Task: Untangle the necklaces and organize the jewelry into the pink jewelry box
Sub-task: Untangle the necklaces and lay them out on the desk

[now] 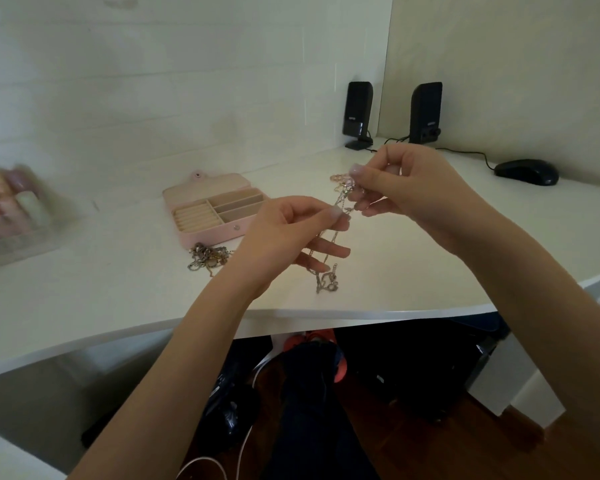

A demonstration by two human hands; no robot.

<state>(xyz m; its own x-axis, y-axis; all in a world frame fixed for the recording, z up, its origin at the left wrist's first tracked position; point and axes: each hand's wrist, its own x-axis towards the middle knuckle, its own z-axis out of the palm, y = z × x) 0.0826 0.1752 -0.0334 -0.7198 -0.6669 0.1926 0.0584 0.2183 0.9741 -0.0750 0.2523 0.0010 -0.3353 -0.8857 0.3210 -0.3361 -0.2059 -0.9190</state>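
Silver chain (326, 261), tangled, is held up above the white desk (395, 271) between both hands. Left hand (291, 230) pinches the chain between thumb and forefinger, its lower fingers straighter beneath, with loops draped over them and a knotted end hanging just above the desk surface. Right hand (406, 188) sits higher and further back, fingers curled, pinching the upper stretch of the same chain. Pink jewelry box (215, 209) lies open on the desk to the left of the hands, lid folded back, showing ring rolls and divided compartments; whether anything lies in them cannot be told. Second heap of jewelry (207, 259) rests on the desk just in front of the box. Two black speakers (392, 112) and a black mouse (526, 172) stand at the far right.
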